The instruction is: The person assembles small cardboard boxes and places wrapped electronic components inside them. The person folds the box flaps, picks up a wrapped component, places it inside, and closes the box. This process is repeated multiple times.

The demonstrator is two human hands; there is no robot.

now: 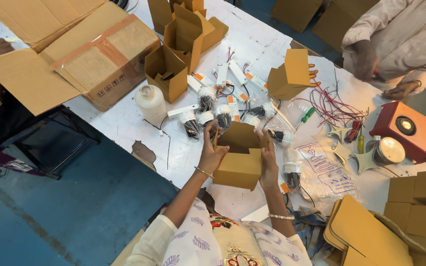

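My left hand (211,153) and right hand (268,162) clasp the open box (239,160) from both sides, steadying its raised flaps above the table (124,123).

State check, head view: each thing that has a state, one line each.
small brown carton: top flaps open, held between both hands
left hand: gripping the carton's left side
right hand: gripping the carton's right side
large shipping box: flaps open
red box lamp: lit
white plastic bottle: upright, capped
green screwdriver: lying flat
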